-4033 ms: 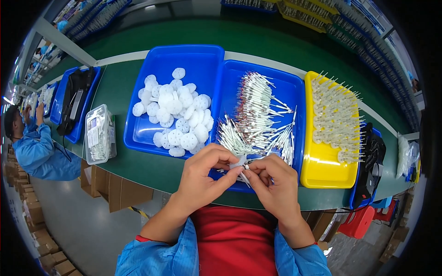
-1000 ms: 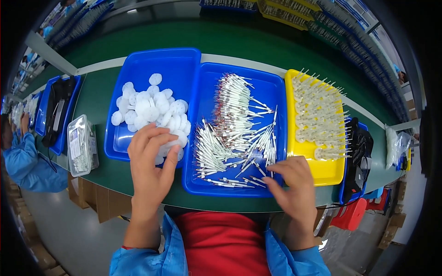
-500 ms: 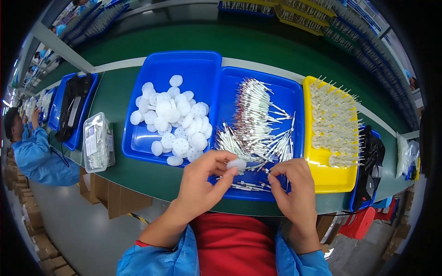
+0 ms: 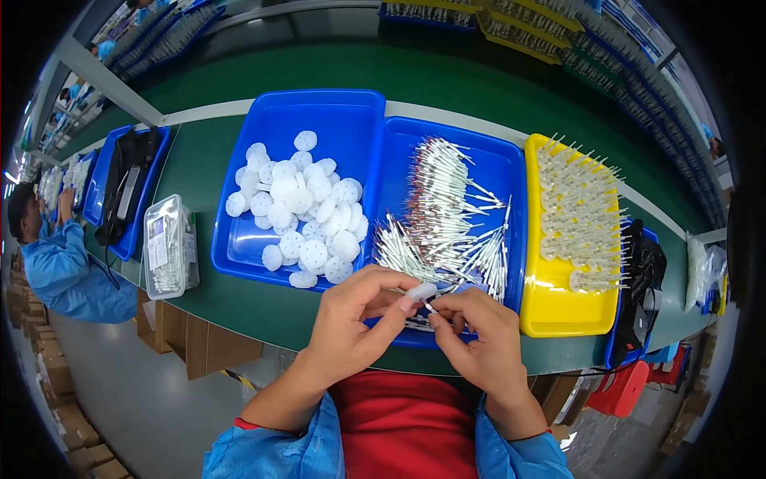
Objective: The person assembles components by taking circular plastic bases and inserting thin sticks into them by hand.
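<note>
The fingers of the left hand [image 4: 357, 319] pinch a white disc [image 4: 422, 291]; at its five o'clock, those of the right hand [image 4: 485, 339] pinch a thin stick [image 4: 428, 306]. Both seem light: the disc stiff, best held by its rim, the stick more fragile.

The green workbench [image 4: 209, 160] is lit brightly and evenly. Pale glints are caught on the left blue tray [image 4: 239, 238] and yellow tray [image 4: 554, 307]. Little blur is seen in the left hand [image 4: 359, 323] or right hand [image 4: 487, 331]. Straight edges are bent toward the rim; corners are lost in black.
</note>
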{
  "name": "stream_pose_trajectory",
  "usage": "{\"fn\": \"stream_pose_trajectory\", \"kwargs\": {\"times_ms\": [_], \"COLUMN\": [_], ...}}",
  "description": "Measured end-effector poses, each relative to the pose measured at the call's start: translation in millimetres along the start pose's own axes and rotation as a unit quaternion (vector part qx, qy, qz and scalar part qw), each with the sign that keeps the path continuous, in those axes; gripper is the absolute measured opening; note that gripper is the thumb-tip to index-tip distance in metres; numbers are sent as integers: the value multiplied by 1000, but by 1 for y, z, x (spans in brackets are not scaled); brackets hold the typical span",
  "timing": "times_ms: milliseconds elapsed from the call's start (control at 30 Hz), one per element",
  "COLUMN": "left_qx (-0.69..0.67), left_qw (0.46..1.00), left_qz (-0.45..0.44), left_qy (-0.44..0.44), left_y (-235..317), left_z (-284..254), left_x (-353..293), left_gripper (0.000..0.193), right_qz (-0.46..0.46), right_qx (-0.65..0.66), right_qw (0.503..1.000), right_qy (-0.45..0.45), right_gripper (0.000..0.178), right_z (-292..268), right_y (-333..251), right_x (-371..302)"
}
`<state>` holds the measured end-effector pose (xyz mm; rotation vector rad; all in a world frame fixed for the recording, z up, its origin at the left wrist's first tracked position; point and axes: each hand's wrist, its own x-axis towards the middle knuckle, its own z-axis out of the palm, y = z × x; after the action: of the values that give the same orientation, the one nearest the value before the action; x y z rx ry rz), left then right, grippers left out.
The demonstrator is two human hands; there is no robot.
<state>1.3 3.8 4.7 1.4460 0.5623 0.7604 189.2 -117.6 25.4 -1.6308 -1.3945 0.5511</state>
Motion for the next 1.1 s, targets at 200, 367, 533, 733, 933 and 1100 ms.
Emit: {"fn": "stream_pose_trajectory", "kwargs": {"times_ms": [200, 367, 533, 733, 933, 1100], "left_qx": [27, 38, 38, 56, 69, 81], "left_qw": [999, 999, 999, 998, 997, 996], "left_qz": [-22, -31, -5, 2, 38, 41], "left_qy": [-9, -5, -3, 6, -18, -13], "left_y": [-3, -3, -1, -1, 2, 0], "left_z": [-3, -3, -2, -2, -1, -1], "left_x": [-2, -3, -1, -1, 4, 3], "left_gripper": [24, 24, 22, 25, 26, 22], "right_qz": [12, 11, 35, 44, 44, 31], "right_qx": [5, 24, 12, 32, 41, 53], "right_qw": [1000, 1000, 999, 999, 998, 998], "right_qy": [-3, 6, -13, 2, 22, 21], "right_gripper": [24, 23, 23, 18, 13, 14], "right_z": [-3, -3, -4, 1, 8, 10], "right_y": [-1, -2, -2, -1, 0, 1], "right_x": [-4, -4, -4, -3, -4, -8]}}
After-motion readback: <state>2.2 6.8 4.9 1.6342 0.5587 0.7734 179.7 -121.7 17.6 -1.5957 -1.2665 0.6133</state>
